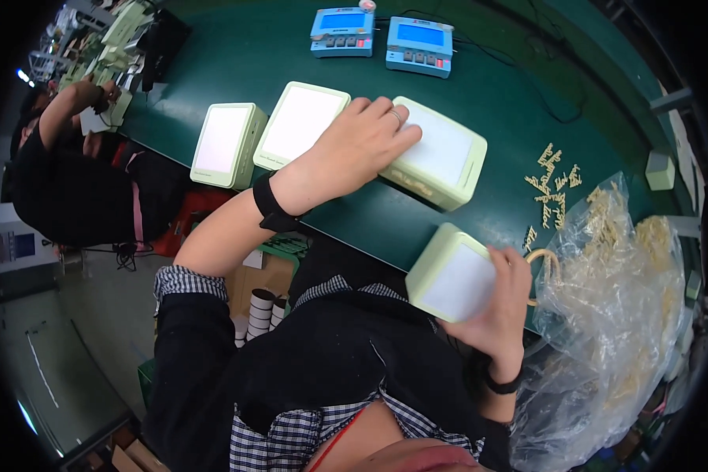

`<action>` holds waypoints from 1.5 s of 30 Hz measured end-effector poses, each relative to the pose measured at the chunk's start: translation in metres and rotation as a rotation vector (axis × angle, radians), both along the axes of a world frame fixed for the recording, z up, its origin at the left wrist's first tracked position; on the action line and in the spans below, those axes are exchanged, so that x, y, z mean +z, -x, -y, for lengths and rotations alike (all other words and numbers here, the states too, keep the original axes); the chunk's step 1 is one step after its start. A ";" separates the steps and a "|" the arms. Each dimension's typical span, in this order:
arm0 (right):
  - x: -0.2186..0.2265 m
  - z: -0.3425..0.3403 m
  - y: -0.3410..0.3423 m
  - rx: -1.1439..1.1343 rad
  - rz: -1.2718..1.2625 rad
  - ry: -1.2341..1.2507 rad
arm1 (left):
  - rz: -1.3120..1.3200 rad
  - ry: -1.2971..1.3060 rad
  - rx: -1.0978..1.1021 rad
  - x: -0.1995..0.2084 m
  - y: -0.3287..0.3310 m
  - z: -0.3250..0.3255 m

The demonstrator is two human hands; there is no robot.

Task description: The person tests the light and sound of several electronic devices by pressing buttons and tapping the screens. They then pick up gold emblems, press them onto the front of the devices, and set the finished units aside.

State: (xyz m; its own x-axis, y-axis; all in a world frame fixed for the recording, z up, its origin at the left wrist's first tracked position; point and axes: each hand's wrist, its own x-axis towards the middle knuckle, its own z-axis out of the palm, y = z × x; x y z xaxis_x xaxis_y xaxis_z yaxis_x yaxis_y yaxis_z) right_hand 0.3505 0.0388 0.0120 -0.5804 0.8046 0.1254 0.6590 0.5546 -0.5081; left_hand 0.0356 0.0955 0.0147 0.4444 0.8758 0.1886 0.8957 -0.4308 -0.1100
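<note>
My left hand [362, 145] reaches over the table with bent fingers on the left end of a pale green box-shaped device [452, 153], whose white panel faces up. The fingertips overlap its near-left corner. Close to my body, my right hand [499, 303] grips a second pale green box-shaped device [433, 271] by its right side, tilted, white panel toward me. Two more such devices stand left of my left hand: one [300, 118] partly behind my wrist, the other [226, 141] farther left. Both have bright white panels.
Two blue instruments [342, 33] [419, 43] with screens sit at the far side of the green table [236, 47], cables behind them. Small beige parts [554, 185] lie at right beside a clear plastic bag [606, 315] of similar parts. Another person [94, 173] works at left.
</note>
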 end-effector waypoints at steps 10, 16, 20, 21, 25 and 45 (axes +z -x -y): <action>0.007 -0.009 -0.020 -0.290 -0.096 -0.182 | 0.016 0.477 -0.243 0.003 -0.002 -0.050; 0.007 -0.017 -0.029 -0.288 -0.063 -0.203 | 0.087 0.601 -0.190 0.011 -0.001 -0.044; 0.011 -0.024 -0.027 -0.302 -0.068 -0.245 | 0.140 0.600 -0.211 0.007 0.001 -0.039; 0.012 -0.026 -0.027 -0.298 -0.067 -0.247 | 0.147 0.588 -0.225 0.005 0.001 -0.038; 0.019 -0.036 -0.023 -0.297 -0.057 -0.313 | 0.136 0.558 -0.290 0.006 0.000 -0.036; -0.009 -0.202 0.081 -0.475 0.223 -0.102 | -0.006 0.674 -0.302 0.020 0.021 -0.092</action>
State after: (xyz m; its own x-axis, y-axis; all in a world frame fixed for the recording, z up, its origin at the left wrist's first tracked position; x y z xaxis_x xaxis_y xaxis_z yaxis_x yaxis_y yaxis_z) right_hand 0.2691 0.2410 0.0034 -0.1767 0.9753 0.1324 0.9352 0.2083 -0.2862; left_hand 0.0150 0.1877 0.0351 0.6841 0.6397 -0.3505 0.7273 -0.6346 0.2614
